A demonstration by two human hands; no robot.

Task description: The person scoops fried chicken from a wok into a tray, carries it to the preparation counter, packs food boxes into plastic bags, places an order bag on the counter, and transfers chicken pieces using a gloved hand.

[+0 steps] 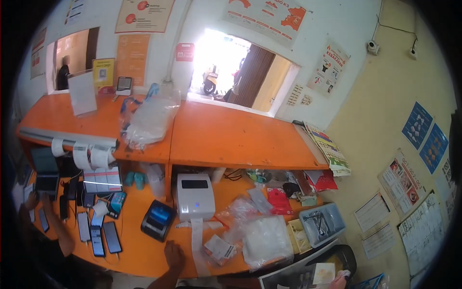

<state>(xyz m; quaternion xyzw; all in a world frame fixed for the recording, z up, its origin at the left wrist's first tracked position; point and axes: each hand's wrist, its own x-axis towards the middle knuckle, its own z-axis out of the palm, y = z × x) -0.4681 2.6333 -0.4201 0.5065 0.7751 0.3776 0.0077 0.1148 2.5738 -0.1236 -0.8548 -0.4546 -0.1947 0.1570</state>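
My left hand [174, 256] rests on the orange desk with its fingers curled in, and I see nothing in it. Just right of it, a long strip of white label paper [198, 245] hangs from the white label printer [195, 196] and runs over the desk's front edge. A black portable printer [158, 220] sits above and left of the hand. Farther right lie a small plastic packet with a printed label [221, 249] and a stack of clear plastic bags [267, 242]. My right hand is out of view.
At the left, a co-worker's hand [45, 197] is at a laptop [46, 180], near several phones [97, 241]. A raised orange counter [236, 135] runs behind, bearing a plastic bag bundle [150, 120]. A blue-grey tray [332, 221] and a chair [347, 257] are at the right.
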